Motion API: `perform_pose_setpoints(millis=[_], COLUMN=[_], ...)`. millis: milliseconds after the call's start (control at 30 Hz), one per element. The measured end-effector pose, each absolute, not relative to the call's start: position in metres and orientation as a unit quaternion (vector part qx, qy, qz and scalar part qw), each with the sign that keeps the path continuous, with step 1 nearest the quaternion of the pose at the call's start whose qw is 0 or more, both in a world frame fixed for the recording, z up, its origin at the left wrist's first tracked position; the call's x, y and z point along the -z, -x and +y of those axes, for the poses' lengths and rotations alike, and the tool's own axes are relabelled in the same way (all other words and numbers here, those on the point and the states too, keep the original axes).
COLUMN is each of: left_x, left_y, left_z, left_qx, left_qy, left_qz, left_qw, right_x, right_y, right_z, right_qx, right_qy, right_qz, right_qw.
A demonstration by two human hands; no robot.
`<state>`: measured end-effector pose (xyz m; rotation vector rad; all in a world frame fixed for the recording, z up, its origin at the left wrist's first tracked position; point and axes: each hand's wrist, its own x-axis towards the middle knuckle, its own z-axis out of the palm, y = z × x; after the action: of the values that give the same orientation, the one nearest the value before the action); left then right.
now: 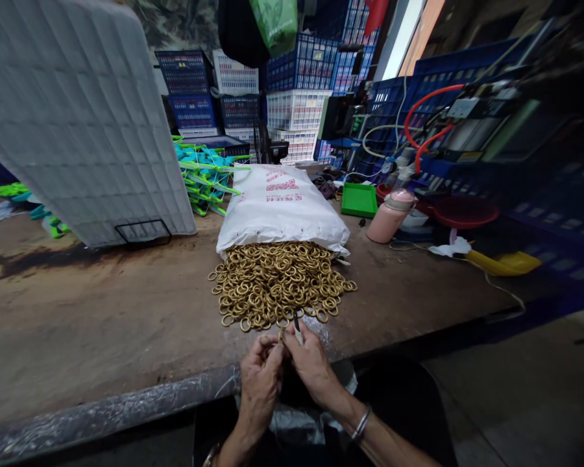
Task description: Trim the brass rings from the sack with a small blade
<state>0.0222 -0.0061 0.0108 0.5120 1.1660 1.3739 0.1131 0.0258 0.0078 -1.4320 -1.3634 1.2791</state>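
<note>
Brown worktop, bearing a white sack. Left of sack: pale ribbed panel. Before sack: your left hand, pinching one gold-coloured ring; heaped rings at sack's near end; your right hand, gripping a slim tool. Right of sack: pink bottle.

the rings are dull gold, and the sack is white with red print. the bottle is pale pink, the tray bright green, the tabletop brown with darker stains, the latticed crates blue or white.
</note>
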Motion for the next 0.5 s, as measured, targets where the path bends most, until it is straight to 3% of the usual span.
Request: perform_pose_setpoints(millis=[167, 500], left_x=[-0.011, -0.014], left_y=[-0.016, -0.007], left_z=[-0.005, -0.006], left_qx=[-0.586, -0.570], left_qy=[-0.232, -0.436], left_qz=[0.529, 0.537], left_qw=[0.568, 0.443], right_x=[-0.008, -0.028], right_y=[-0.118, -0.122], right_z=[0.025, 0.035], right_qx=[-0.525, -0.429], right_qy=[0.525, 0.513], right_qz=[-0.560, -0.689], right_qw=[0.368, 0.278])
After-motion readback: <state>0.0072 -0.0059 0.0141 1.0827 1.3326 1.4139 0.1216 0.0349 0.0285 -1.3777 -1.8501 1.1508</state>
